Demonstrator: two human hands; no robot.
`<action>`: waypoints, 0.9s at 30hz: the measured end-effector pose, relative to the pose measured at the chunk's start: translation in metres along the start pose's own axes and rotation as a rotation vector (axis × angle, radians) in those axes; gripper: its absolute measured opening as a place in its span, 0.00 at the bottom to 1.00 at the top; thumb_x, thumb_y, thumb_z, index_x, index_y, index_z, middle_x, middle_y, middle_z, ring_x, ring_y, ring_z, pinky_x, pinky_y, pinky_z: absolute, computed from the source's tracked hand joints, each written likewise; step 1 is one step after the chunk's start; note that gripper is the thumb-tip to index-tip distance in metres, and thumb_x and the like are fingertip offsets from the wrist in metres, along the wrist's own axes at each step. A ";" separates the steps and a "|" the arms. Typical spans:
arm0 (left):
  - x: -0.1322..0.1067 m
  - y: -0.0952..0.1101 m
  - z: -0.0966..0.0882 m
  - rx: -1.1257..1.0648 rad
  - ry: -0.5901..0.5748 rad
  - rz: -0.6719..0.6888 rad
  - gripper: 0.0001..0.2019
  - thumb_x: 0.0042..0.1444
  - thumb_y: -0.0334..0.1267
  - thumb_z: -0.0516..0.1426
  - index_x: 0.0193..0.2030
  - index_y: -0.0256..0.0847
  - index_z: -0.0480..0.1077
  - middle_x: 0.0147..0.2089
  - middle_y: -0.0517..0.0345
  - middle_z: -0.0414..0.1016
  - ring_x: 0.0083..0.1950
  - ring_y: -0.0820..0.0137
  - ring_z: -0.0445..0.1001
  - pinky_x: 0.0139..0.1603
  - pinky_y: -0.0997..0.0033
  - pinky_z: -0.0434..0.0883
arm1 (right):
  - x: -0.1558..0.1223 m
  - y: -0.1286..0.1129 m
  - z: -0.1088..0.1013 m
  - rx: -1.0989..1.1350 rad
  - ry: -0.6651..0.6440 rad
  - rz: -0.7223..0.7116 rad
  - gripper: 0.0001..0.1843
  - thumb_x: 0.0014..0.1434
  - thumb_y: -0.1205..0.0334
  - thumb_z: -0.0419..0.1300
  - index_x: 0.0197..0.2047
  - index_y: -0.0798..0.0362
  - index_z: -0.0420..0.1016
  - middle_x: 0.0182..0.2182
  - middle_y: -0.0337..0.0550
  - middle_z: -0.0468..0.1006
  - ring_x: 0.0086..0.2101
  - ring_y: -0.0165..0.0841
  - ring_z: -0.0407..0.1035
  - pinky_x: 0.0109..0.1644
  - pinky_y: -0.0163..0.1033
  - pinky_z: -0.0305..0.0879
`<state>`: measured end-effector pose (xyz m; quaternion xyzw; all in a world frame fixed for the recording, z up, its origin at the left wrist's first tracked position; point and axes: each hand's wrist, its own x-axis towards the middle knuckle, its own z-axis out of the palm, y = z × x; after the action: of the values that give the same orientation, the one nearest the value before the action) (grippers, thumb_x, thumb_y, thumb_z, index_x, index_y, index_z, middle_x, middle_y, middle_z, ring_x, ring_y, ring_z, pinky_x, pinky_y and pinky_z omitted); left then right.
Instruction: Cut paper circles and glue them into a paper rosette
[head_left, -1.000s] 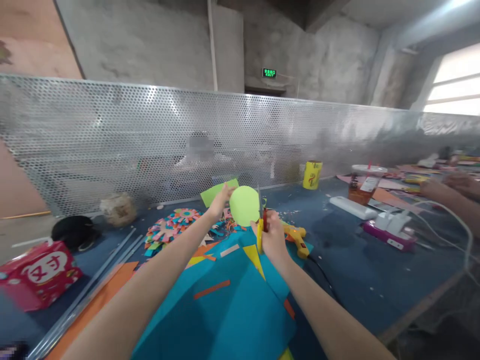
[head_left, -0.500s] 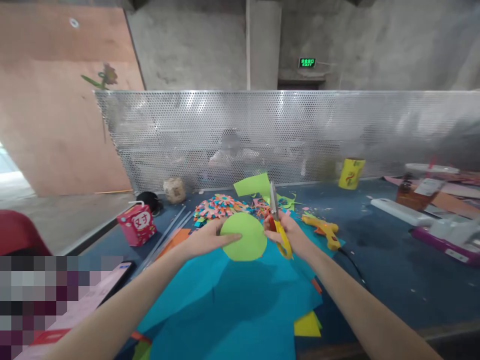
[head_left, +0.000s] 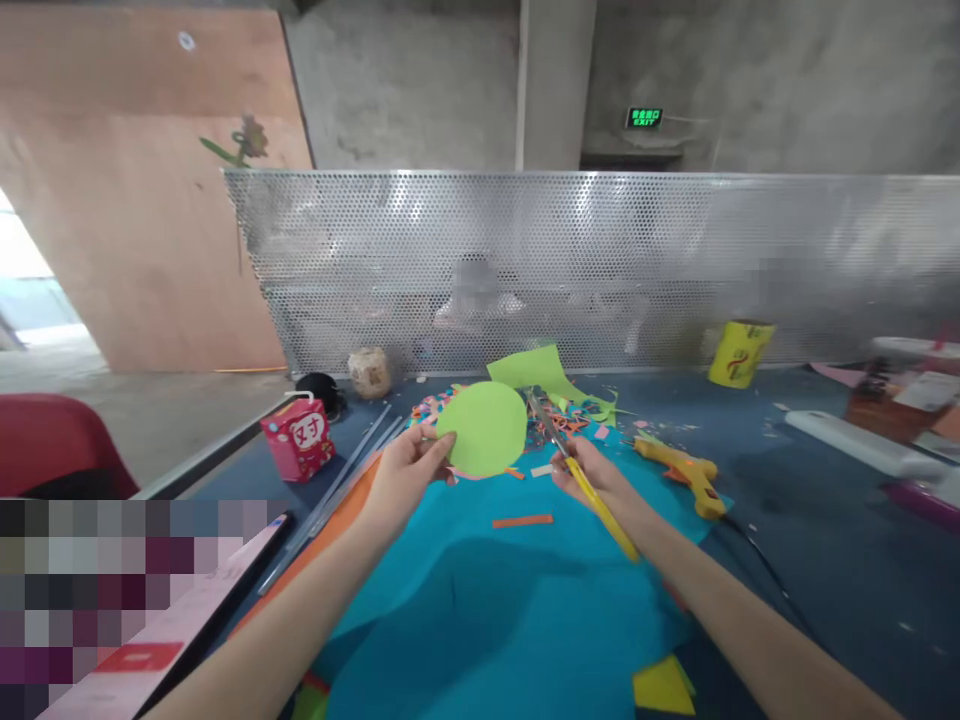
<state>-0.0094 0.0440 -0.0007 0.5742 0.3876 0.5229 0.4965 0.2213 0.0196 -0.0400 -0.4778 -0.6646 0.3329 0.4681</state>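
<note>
A light green paper circle point(head_left: 484, 430) is pinched at its left edge by my left hand point(head_left: 411, 462), thumb in front. My right hand point(head_left: 600, 478) grips yellow-handled scissors point(head_left: 600, 505), whose metal blades point up and away, to the right of the circle and apart from it. Beneath both hands spreads blue paper point(head_left: 480, 600), with an orange strip point(head_left: 523, 521) lying on it. Behind the circle, partly hidden, is a heap of small colourful paper pieces point(head_left: 429, 405). A larger green paper offcut point(head_left: 532, 368) lies beyond the scissors' tips.
A yellow glue gun point(head_left: 682, 472) with its cord lies to the right. At left stand a pink drink carton point(head_left: 298, 440) and clear sticks point(head_left: 330, 505). A yellow can-like container point(head_left: 740, 353) is at the back right, before a perforated metal screen point(head_left: 450, 230); a person sits behind it.
The circle has risen slightly, now held only at its left edge. My right hand has moved right, away from it, and the scissors have tilted. The view has shifted a little left.
</note>
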 end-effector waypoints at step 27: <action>-0.016 -0.006 0.014 -0.177 0.023 -0.021 0.20 0.43 0.49 0.63 0.31 0.40 0.57 0.23 0.61 0.76 0.28 0.63 0.79 0.19 0.74 0.68 | -0.016 -0.011 0.009 -0.010 -0.048 0.188 0.24 0.49 0.40 0.59 0.32 0.52 0.58 0.22 0.33 0.62 0.19 0.23 0.51 0.20 0.32 0.48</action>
<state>0.0022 0.0280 -0.0099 0.5180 0.3516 0.5565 0.5462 0.2105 0.0007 -0.0380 -0.5322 -0.6296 0.3835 0.4163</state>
